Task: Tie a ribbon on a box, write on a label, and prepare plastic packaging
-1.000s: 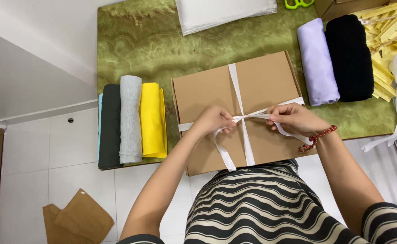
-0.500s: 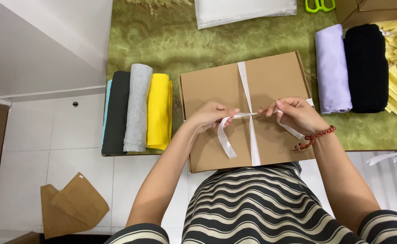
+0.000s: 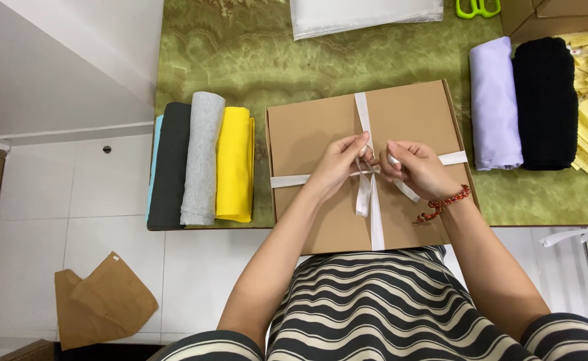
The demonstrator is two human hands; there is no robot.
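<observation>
Head view: at frame centre, left hand (image 3: pixel 339 164) and right hand (image 3: pixel 419 168) each pinch the white ribbon (image 3: pixel 367 194) crossing the brown box (image 3: pixel 314 134) on the green table (image 3: pixel 240 60).

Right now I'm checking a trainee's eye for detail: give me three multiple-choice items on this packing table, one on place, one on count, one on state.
1. Where does the yellow roll lie?
A. left of the cardboard box
B. on the box
C. beside the scissors

2. How many fabric rolls lie right of the box?
A. one
B. two
C. four

3. How is the box?
A. lid open
B. closed, white ribbon crossed over it
C. closed, no ribbon

Answers:
1 A, it lies with the grey and dark rolls.
2 B, lilac roll and black roll.
3 B, left hand and right hand pinch the ribbon at the crossing.
</observation>
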